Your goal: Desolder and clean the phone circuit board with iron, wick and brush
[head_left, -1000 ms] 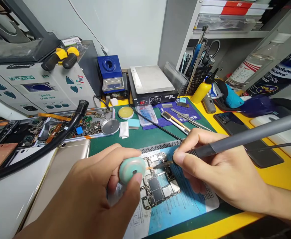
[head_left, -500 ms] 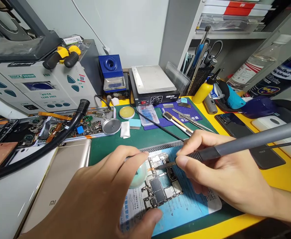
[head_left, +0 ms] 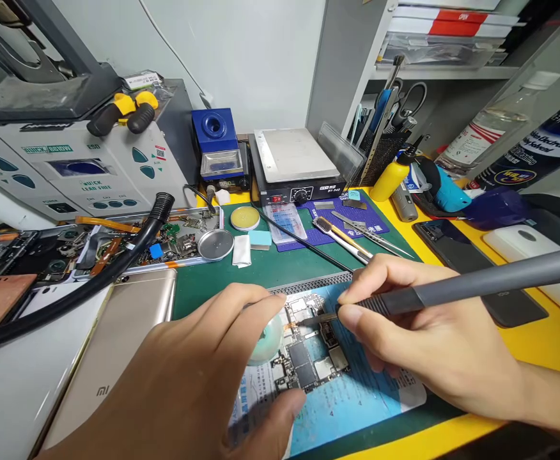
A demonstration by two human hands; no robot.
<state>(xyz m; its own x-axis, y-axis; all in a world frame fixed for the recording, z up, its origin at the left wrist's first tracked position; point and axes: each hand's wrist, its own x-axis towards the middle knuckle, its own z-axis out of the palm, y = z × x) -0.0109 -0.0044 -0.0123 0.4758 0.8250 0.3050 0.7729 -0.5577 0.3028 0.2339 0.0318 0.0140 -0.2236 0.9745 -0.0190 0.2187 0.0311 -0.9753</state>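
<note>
Blue sheet (head_left: pixel 351 409), lying flat. Left hand (head_left: pixel 188 370), thumb spread wide. Right hand (head_left: pixel 428 332), fingers closed round soldering iron (head_left: pixel 491 278). Circuit board (head_left: pixel 302 364), between both hands' fingers. Green spool (head_left: pixel 269 342), behind left index finger; whether gripped cannot be told.

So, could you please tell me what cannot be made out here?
Head view: whether the left hand grips the pale green disc, hidden by the hand itself.
Head view: whether the tip of the grey tool touches the circuit board, too small to tell.
Head view: that tool's far end, cut off by the right edge.
</note>
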